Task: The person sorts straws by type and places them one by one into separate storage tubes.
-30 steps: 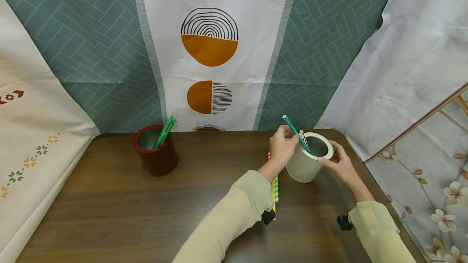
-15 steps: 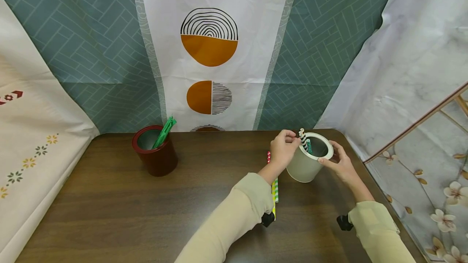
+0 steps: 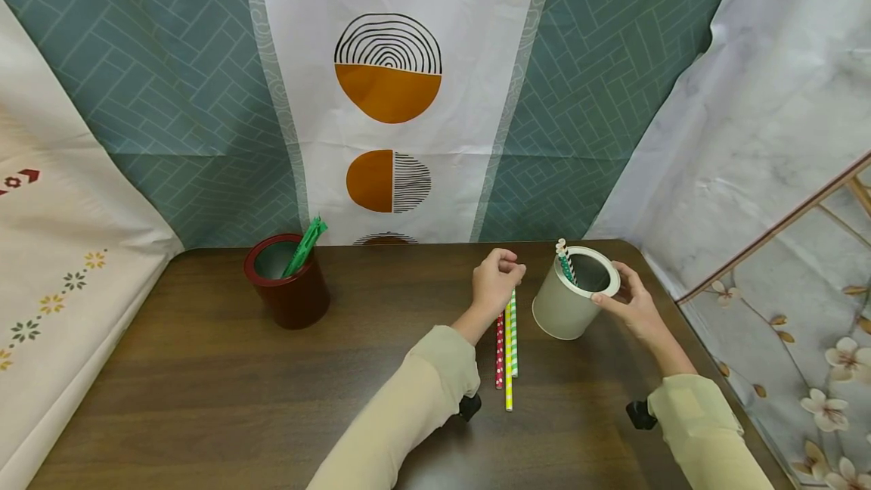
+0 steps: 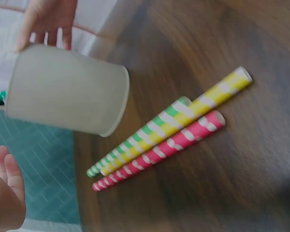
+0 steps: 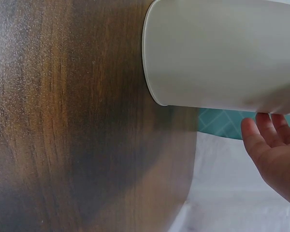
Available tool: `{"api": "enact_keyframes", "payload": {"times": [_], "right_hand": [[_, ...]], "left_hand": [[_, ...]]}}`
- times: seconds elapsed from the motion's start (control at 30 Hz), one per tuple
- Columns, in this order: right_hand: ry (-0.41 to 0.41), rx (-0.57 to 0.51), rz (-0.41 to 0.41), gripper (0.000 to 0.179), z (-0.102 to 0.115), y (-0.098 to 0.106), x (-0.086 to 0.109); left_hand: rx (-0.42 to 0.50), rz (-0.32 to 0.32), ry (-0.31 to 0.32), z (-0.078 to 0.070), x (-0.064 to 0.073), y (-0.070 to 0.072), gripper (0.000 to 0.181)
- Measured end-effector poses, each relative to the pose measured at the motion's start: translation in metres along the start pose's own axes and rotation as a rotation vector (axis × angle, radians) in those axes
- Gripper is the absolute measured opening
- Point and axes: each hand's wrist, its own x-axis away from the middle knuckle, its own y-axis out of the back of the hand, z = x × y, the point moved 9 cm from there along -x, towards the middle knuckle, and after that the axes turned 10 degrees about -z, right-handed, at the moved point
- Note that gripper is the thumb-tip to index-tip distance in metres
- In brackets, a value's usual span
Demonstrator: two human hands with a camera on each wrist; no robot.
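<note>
A pale grey-white canister [image 3: 568, 301] stands upright at the table's right. Black-and-white and teal paper straws [image 3: 564, 263] poke out of its left side. My right hand [image 3: 633, 305] holds the canister near its rim, thumb in front and fingers on the far right side. My left hand [image 3: 498, 282] hovers left of the canister with loosely bent fingers and nothing in them. Below it lie a red dotted paper straw [image 3: 500, 354], a yellow one [image 3: 508, 380] and a green-striped one [image 3: 514, 339]; the left wrist view shows them side by side, apart from the canister.
A dark red canister [image 3: 292, 293] with shiny green wrapped sticks [image 3: 302, 248] stands at the table's back left. The brown wooden table [image 3: 238, 399] ends at a patterned teal and white curtain [image 3: 408, 97]. Pale cloth [image 3: 735, 195] hangs along the right edge.
The teal straw has gone down into the canister, released by my left hand. That hand has since moved left, away from the rim. My right hand stays on the canister.
</note>
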Motion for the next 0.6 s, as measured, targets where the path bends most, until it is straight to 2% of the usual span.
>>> {"api": "enact_keyframes", "payload": {"times": [0.23,0.4,0.6], "right_hand": [[0.008,0.01,-0.002,0.065,0.002,0.0,0.0],[0.004,0.012,0.004,0.065,0.002,0.0,0.001],[0.006,0.017,0.008,0.066,0.002,0.0,0.001]], "left_hand": [[-0.077,-0.024,0.001,0.024,0.002,0.009,0.017],[-0.11,-0.028,-0.016,0.041,0.008,0.01,0.018],[-0.146,-0.015,0.005,0.062,0.016,0.007,0.02]]}}
